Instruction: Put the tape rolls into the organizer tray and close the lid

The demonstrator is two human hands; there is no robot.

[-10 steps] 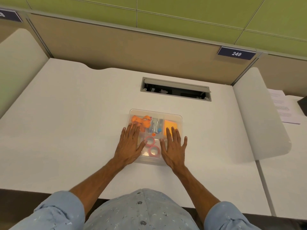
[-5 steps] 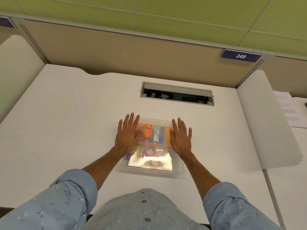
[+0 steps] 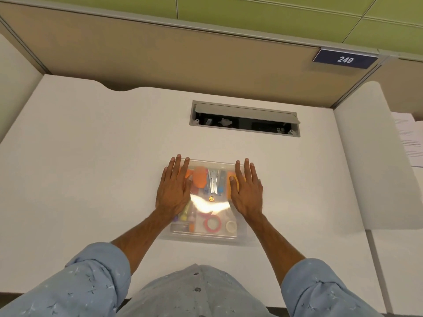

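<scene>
A clear plastic organizer tray lies on the white desk with its transparent lid down over it. Through the lid I see a pink tape roll and a small white tape roll at the near right, beside orange items, a stapler and markers. My left hand rests flat on the lid's far left part, fingers spread. My right hand rests flat on the far right part in the same way. Neither hand grips anything. Glare hides the middle of the lid.
A cable hatch stands open in the desk beyond the tray. A partition wall with a plate reading 249 runs along the back. Printed papers lie on the neighbouring desk at the right.
Both hands slid from the near half of the lid to its far corners, staying flat. The near compartments with the tape rolls have come into sight.
</scene>
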